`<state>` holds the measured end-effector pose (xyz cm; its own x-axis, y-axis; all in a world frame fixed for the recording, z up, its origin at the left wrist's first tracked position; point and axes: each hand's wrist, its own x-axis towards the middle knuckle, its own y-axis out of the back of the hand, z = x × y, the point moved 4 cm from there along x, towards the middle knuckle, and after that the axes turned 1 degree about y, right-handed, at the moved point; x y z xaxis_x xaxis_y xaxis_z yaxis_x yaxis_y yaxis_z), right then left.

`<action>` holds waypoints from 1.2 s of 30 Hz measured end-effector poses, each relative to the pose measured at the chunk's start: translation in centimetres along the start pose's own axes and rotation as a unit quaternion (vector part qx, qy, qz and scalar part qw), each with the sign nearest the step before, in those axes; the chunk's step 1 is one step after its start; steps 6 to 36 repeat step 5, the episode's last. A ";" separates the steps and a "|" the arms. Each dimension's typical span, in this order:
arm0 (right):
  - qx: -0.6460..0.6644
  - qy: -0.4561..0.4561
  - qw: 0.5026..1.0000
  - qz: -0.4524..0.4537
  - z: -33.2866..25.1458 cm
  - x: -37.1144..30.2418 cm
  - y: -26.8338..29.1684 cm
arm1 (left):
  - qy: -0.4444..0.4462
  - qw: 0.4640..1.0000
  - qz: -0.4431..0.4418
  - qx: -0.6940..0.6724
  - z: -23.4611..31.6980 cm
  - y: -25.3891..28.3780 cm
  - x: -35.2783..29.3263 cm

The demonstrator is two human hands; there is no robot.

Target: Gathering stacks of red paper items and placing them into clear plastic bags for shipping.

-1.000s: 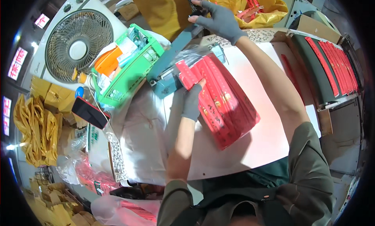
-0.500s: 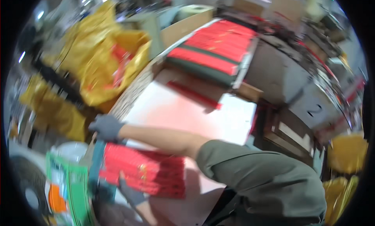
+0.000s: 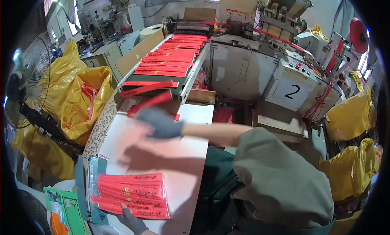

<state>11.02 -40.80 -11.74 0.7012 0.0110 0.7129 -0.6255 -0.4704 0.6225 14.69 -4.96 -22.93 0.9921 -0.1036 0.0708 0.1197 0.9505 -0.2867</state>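
Note:
A bundle of narrow red printed packets (image 3: 132, 193) lies fanned side by side at the front left of the white table (image 3: 115, 143). My left hand (image 3: 132, 222), in a dark grey glove, grips the bundle's near edge, its thumb on top and its other fingers hidden. My right hand (image 3: 157, 123), also gloved, is smeared by motion above the table, just short of the conveyor's end. Beside it, a loose red packet (image 3: 151, 102) lies at a slant; whether the hand touches it I cannot tell. Another packet (image 3: 148, 88) hangs askew over the belt end.
A dark green conveyor belt (image 3: 150, 78) carries rows of red packets toward me. A teal-grey metal device (image 3: 97, 170) stands at the table's left edge. Yellow bags (image 3: 87, 101) and a fan (image 3: 34, 80) are at left. A white machine cabinet (image 3: 290, 86) stands at right.
My right hand has moved from the table's left edge, near the teal-grey device, up and right toward the conveyor's end. My left hand stays at the bundle. The view has shifted and is sharper.

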 end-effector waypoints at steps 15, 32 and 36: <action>0.057 -0.331 0.907 0.254 20.2 -8.1 17.6 | 0.057 0.984 -0.068 0.155 -0.5 6.7 0.7; 0.057 -0.331 0.907 0.254 20.2 -8.1 17.6 | 0.057 0.984 -0.068 0.155 -0.5 6.7 0.7; 0.057 -0.331 0.907 0.254 20.2 -8.1 17.6 | 0.057 0.984 -0.068 0.155 -0.5 6.7 0.7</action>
